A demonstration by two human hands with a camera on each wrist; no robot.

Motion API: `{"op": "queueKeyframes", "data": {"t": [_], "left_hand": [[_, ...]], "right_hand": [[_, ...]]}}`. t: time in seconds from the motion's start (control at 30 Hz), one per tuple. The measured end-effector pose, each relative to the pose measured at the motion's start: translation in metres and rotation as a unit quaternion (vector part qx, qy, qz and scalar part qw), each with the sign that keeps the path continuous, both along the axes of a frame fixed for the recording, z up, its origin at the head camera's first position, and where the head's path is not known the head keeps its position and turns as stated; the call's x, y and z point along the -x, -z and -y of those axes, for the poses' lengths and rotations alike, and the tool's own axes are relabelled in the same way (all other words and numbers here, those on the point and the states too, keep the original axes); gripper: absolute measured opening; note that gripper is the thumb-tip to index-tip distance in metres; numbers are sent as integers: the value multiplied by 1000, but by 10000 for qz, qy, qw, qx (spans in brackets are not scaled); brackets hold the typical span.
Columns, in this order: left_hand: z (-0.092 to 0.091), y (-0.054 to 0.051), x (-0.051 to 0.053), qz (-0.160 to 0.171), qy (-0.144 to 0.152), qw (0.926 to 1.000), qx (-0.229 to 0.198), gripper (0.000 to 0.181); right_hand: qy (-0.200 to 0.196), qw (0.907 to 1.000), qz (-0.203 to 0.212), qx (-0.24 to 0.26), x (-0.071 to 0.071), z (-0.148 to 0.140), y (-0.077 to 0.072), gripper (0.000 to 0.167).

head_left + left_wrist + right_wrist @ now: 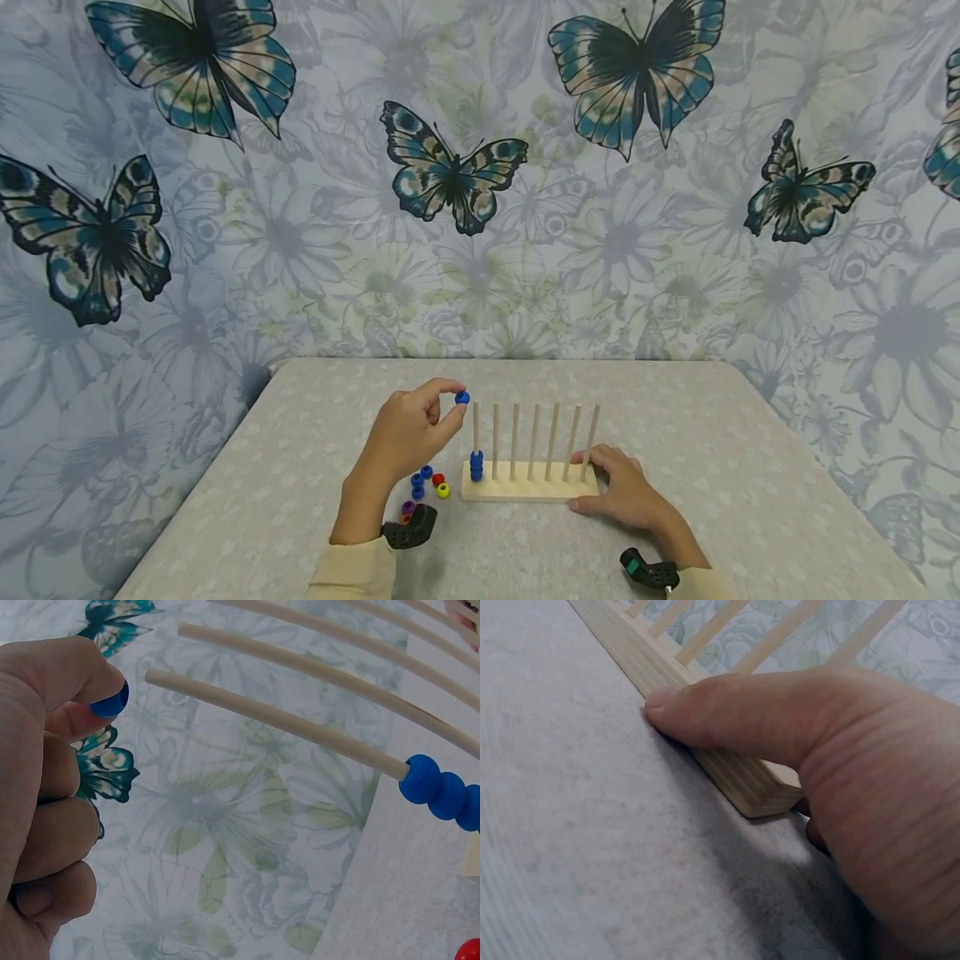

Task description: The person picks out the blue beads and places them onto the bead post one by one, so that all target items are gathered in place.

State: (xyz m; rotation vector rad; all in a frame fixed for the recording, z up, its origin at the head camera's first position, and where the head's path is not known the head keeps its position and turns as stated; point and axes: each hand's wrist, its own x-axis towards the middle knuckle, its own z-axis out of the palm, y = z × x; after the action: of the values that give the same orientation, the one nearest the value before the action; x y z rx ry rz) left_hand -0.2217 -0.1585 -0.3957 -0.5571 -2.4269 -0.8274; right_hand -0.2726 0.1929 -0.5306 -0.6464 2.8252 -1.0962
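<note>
Between thumb and forefinger, my left hand [408, 429] pinches a blue bead [462, 398] beside the top of the leftmost rod [476, 425]. In the left wrist view the held bead [110, 701] is just apart from that rod's tip. Several blue beads [477, 467] are stacked low on the same rod; the other rods of the wooden base [525, 493] carry none. My right hand [626, 492] grips the base's right end, and in the right wrist view its thumb [705, 712] lies along the front side of the base [742, 784].
Loose beads lie on the table [300, 500] left of the base: blue [417, 492], red [438, 479], yellow [443, 490] and purple [408, 507], with an orange one [406, 518] partly behind the left wrist's black device [411, 527]. A butterfly-patterned cloth [480, 292] hangs behind.
</note>
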Motion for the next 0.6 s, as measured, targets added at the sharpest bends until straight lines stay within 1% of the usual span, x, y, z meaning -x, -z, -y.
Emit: {"op": "queueKeyframes", "data": {"t": [0.13, 0.3, 0.4, 0.6], "left_hand": [[-1, 1, 0, 2, -36, 10000, 13, 22], [-4, 0, 1, -99, 14, 9999, 24, 22], [-5, -1, 1, -147, 34, 9999, 30, 23], [-8, 1, 1, -102, 15, 9999, 57, 23]], "right_hand": [[-3, 10000, 9, -69, -1, 1, 0, 56], [3, 9999, -87, -127, 0, 1, -1, 56], [1, 9999, -72, -140, 0, 1, -1, 56], [13, 9998, -61, -214, -1, 0, 0, 57]]}}
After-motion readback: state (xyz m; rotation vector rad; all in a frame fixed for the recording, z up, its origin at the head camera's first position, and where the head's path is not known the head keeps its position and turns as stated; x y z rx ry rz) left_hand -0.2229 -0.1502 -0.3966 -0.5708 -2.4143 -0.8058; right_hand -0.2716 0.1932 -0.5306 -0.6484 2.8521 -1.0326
